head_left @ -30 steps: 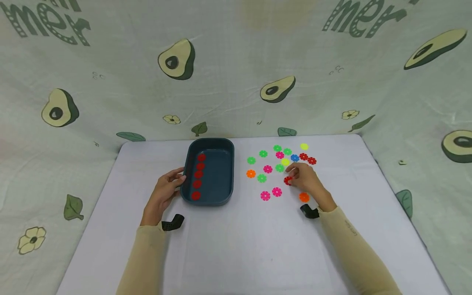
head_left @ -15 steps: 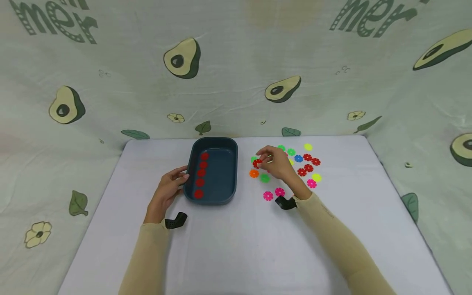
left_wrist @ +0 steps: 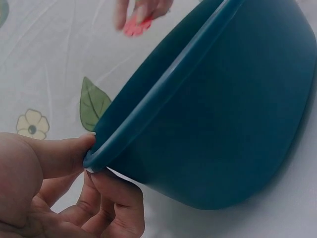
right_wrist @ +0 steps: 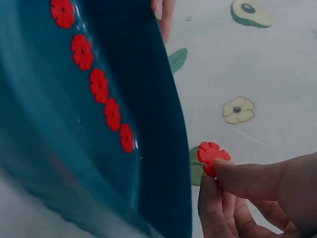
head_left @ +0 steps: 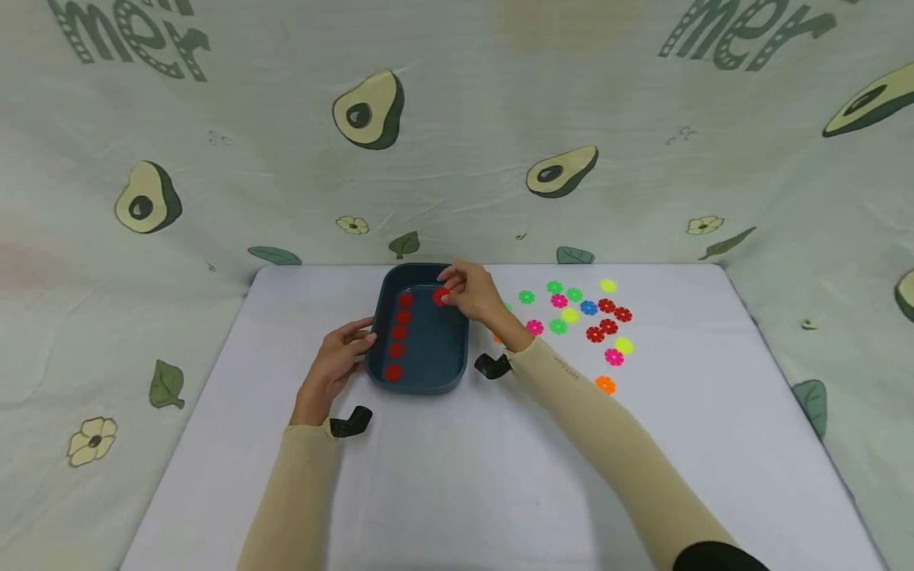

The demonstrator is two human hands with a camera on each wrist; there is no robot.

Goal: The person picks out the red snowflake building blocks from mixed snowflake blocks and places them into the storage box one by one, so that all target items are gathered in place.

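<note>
White flat table (head_left: 443, 492). On it, far side and left of centre: deep dark-blue rectangular tray (head_left: 432, 349), rounded corners. My left hand (head_left: 334, 363) pinches its left rim, thumb against fingers. My right hand (head_left: 474, 293) is above its far right part, thumb and fingers pinching a flat red flower-shaped disc (head_left: 439, 296). Five matching red discs (head_left: 399, 331) line the tray's left side, near to far. Multicoloured flower-shaped discs (head_left: 589, 308) scattered right.

the tray (head_left: 435, 349) is dark teal, the discs in it (head_left: 399, 332) and the pinched disc (head_left: 440, 296) red. loose discs (head_left: 589, 308) show green, pink, yellow, orange, blue and red against the white desk (head_left: 443, 476). the pale cloth (head_left: 457, 103) has an avocado-and-leaf print.
</note>
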